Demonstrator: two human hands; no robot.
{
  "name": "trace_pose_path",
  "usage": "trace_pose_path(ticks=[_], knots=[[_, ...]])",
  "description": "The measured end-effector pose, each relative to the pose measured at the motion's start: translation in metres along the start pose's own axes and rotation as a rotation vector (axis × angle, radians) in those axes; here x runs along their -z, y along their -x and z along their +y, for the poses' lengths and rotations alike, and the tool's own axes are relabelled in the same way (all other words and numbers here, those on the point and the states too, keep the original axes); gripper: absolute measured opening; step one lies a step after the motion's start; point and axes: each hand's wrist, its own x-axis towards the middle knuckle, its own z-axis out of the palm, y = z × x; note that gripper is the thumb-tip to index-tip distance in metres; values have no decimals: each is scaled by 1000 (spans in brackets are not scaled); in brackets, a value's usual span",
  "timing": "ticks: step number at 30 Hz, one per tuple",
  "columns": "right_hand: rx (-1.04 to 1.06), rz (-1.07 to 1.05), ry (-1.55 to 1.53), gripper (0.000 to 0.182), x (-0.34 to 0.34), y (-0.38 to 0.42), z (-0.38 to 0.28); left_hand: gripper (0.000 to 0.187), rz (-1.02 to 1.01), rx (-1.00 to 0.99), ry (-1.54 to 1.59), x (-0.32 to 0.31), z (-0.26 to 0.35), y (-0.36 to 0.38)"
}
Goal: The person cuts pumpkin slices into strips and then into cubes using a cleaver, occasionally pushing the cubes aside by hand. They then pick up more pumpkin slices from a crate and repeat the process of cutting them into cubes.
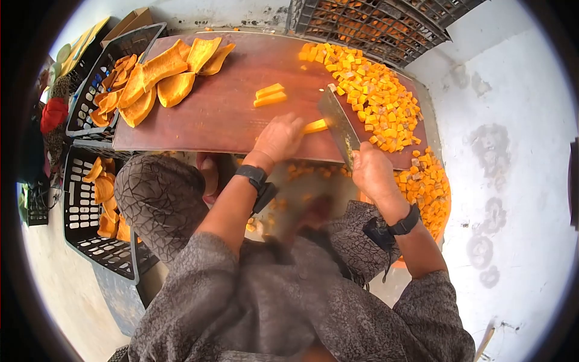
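In the head view, my left hand [282, 137] is closed on a pumpkin strip [315, 126] lying on the reddish-brown table [211, 130]. My right hand [374, 172] grips a cleaver [339, 123], its broad blade standing at the strip's right end. Beyond my left hand lie two loose pumpkin strips [269, 95] side by side. Right of the blade spreads a heap of pumpkin cubes [377, 99]. Large curved pumpkin slabs [163, 69] are piled at the table's left end. My fingers hide part of the held strip and the cleaver's handle.
Black crates [75, 199] with pumpkin pieces stand at the left, by my knee. An orange container [447, 199] full of cubes sits below the table's right end. Stacked dark crates [368, 27] rise behind the table. A white wall [500, 157] bounds the right side.
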Motion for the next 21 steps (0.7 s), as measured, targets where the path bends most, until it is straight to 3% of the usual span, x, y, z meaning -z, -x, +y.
trace_pose_path(ticks=[11, 21], knots=[[-27, -73, -27, 18, -26, -34, -2, 17, -3, -106, 93, 5, 0, -5], [-85, 103, -108, 17, -30, -60, -4, 20, -10, -81, 100, 4, -2, -5]])
